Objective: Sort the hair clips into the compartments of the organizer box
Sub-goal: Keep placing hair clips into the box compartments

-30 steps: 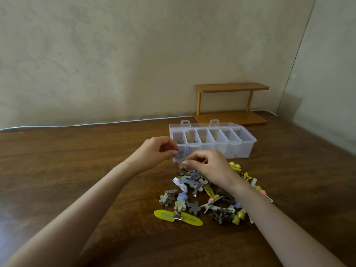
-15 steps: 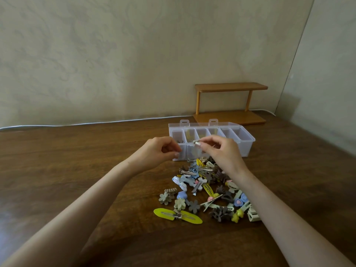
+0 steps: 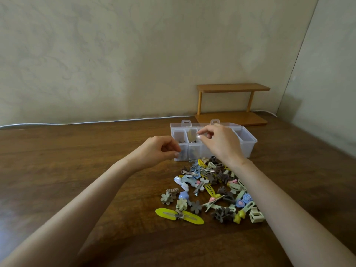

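The left hand [image 3: 161, 149] is curling beside the front-left corner of the organizer box [image 3: 247, 149]. The right hand [image 3: 219, 143] is pinching above its left compartments. What either grasps cannot be told. The hair clips [image 3: 212, 189] are lying heaped before it: probably light, stiff and slippery, best pinched edgewise.

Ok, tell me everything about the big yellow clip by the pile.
The yellow clip is long: two glossy, leaf-shaped, plastic-looking halves joined by a silver metal clasp at the middle. It lies flat on the wooden table, at the near-left edge of the pile, a grey flower clip just beyond it.
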Tool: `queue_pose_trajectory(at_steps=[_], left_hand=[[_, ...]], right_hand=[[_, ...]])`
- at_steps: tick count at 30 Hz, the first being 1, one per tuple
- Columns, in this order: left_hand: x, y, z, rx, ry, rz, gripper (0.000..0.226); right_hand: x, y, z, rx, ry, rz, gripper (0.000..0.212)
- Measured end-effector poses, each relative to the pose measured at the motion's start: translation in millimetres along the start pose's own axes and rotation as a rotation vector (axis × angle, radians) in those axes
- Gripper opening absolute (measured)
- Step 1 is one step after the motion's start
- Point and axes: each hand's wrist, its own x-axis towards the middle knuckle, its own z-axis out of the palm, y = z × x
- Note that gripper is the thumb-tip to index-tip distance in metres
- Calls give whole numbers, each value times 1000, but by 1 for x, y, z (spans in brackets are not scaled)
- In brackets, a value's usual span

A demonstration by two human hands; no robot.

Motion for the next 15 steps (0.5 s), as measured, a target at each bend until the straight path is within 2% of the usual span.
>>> queue_pose_trajectory(at_steps=[3,10,13,15], left_hand=[[0,0,3,40,-72,2,13],[-2,-8,2,164,-297,-58,7],[-3,-11,1,150,-292,-77,13],[-2,-14,0,135,-284,-89,16]], right_hand=[[-20,-7,-5,146,-76,-35,11],[-51,-35,2,236,-592,-177,11],[-57,-39,11,144,-667,-255,18],[-59,-38,15,81,-644,-297,19]])
